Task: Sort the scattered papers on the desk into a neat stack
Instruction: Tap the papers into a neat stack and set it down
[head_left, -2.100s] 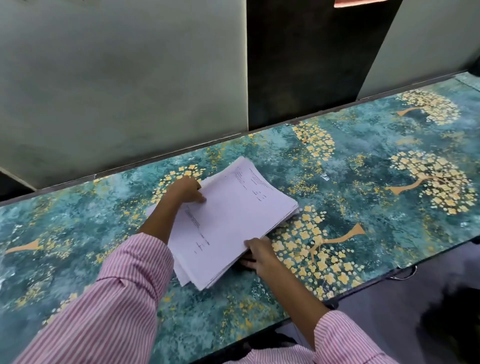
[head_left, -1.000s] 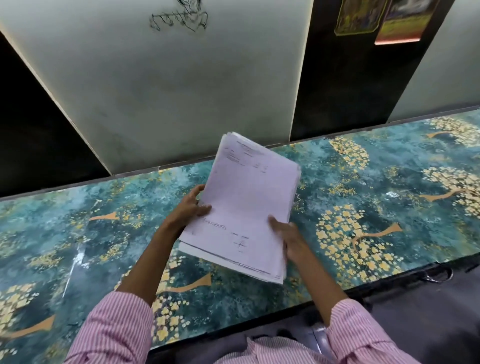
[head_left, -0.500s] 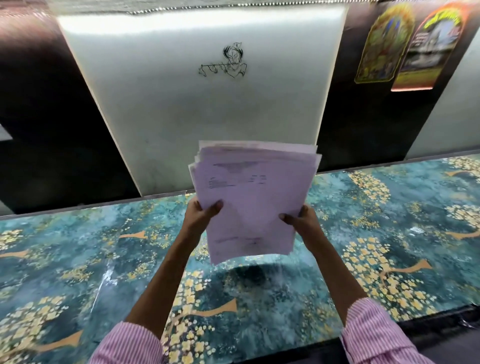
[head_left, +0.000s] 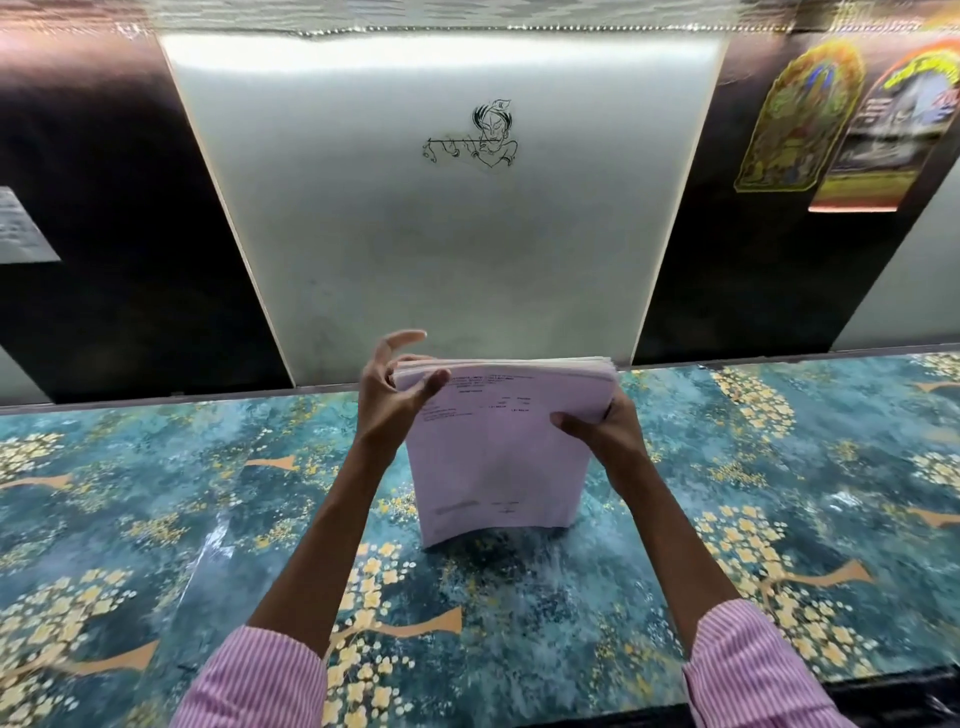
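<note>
Papers (head_left: 498, 447) stood upright on desk (head_left: 156, 499), long axis vertical, bottom edge on the surface. Clamped at right edge by right hand (head_left: 605, 428); left hand (head_left: 389, 395) spread loose at top-left corner, nearer for squaring.

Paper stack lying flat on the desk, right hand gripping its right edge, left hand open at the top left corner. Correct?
Not flat: in the head view the paper stack stands upright on its bottom edge on the desk. The right hand and left hand are as you said.
</note>
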